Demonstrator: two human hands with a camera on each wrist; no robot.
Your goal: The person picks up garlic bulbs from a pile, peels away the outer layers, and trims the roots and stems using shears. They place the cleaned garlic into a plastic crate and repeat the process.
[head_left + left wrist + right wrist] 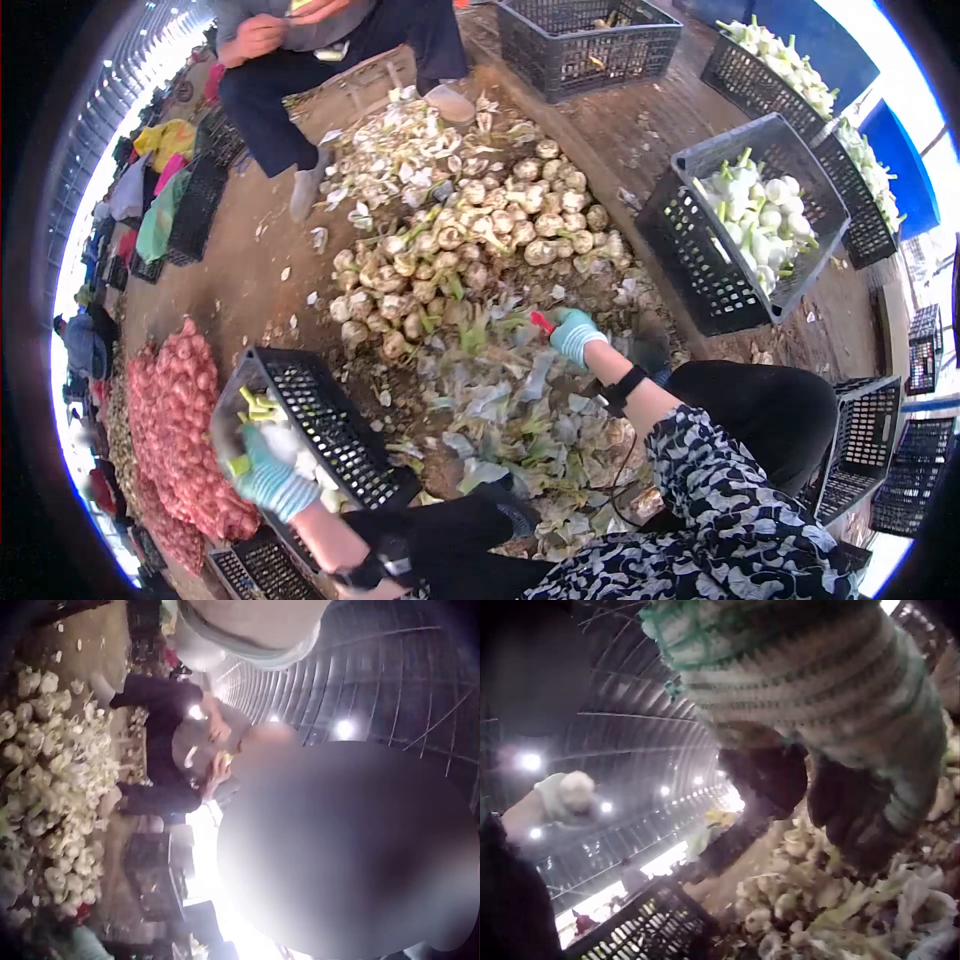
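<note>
In the head view my gloved left hand (268,475) is over a black crate (330,425) at the lower left, blurred. It holds a peeled garlic bulb, mostly hidden, whose green stem (238,465) sticks out beside the fingers. White bulbs and cut green stems (258,405) lie in that crate. My gloved right hand (577,338) grips a small red-handled tool (541,322), its working end not showing, above loose skins and leaves (500,390). The curled right fingers (862,802) are shaded in the right wrist view. Beyond them spreads a heap of unpeeled garlic (480,235).
Another person (340,60) sits across the heap. A crate of peeled bulbs (690,240) stands at the right, with more filled crates behind it. Red net sacks (180,430) lie at the left. A black crate (590,50) stands at the back.
</note>
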